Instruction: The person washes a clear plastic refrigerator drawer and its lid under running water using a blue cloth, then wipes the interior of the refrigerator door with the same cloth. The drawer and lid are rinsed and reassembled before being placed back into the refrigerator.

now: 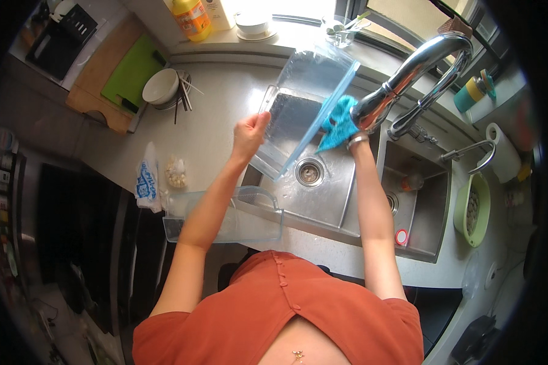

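My left hand (251,133) grips the near left edge of a clear plastic refrigerator drawer (297,109), which is held tilted over the large basin of a steel sink (322,205). At the drawer's right side is a turquoise cloth (340,123), with my right hand (360,132) at it. The chrome faucet (411,68) hides most of that hand, so its fingers are hardly seen. A second clear plastic bin (255,223) lies on the counter's front edge, below my left forearm.
Left on the counter are a white bowl (160,86) with chopsticks, a green cutting board (134,68), a plastic bag (148,180) and a small bag of pale food (176,172). A bottle (412,183) lies in the small basin. Right stands a green basket (460,214).
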`<state>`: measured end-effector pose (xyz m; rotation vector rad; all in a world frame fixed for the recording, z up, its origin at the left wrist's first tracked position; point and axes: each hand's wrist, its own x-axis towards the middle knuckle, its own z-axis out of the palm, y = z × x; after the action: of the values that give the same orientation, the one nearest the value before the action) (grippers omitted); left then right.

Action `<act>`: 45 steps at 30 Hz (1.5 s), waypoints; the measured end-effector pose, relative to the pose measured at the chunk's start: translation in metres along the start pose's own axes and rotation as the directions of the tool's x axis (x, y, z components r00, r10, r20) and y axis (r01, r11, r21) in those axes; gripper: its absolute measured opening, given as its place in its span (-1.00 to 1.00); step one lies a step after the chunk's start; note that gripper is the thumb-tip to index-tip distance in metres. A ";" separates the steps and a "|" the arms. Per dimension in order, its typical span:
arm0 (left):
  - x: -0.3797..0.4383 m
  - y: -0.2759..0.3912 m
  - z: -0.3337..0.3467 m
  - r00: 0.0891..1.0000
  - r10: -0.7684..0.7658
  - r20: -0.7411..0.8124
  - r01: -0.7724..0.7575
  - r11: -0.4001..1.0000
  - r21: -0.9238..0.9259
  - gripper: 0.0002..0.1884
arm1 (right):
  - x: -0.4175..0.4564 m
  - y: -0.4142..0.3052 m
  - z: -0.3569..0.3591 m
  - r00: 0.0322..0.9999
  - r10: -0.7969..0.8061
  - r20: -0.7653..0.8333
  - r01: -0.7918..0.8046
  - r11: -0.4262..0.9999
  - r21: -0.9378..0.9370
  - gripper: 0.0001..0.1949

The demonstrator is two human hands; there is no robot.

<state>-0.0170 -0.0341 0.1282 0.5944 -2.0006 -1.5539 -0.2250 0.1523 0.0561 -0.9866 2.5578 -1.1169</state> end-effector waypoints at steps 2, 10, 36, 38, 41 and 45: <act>0.004 0.004 -0.024 0.999 0.050 -0.013 -0.049 0.997 0.061 -0.55 | -0.024 -0.020 -0.010 0.989 -0.107 0.103 0.087 0.979 0.184 -0.64; -0.009 0.031 -0.057 0.969 0.215 0.119 -0.245 0.877 0.414 -0.63 | -0.160 0.091 -0.051 0.972 0.215 0.096 -0.142 0.213 0.967 -0.68; -0.082 0.080 -0.107 0.641 0.480 0.598 -0.729 0.140 0.670 -0.67 | -0.136 -0.184 -0.030 0.768 -0.640 0.035 0.590 0.685 -0.427 -0.75; -0.086 0.088 -0.121 0.639 0.637 0.432 -0.707 0.264 0.656 -0.66 | -0.136 -0.188 -0.031 0.750 -0.662 -0.008 0.598 0.683 -0.419 -0.76; -0.104 0.090 -0.164 0.786 0.595 0.170 -0.539 0.523 0.660 -0.50 | -0.142 -0.177 -0.041 0.787 -0.615 -0.037 0.534 0.711 -0.457 -0.75; -0.156 0.026 -0.229 0.962 0.181 -0.205 -0.043 0.841 0.540 -0.52 | -0.163 -0.159 -0.054 0.886 -0.458 -0.076 0.400 0.836 -0.376 -0.75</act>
<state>0.2492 -0.0976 0.1761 0.8182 -2.2184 -0.7882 -0.0426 0.2088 0.1908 -1.6969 2.8118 -0.8672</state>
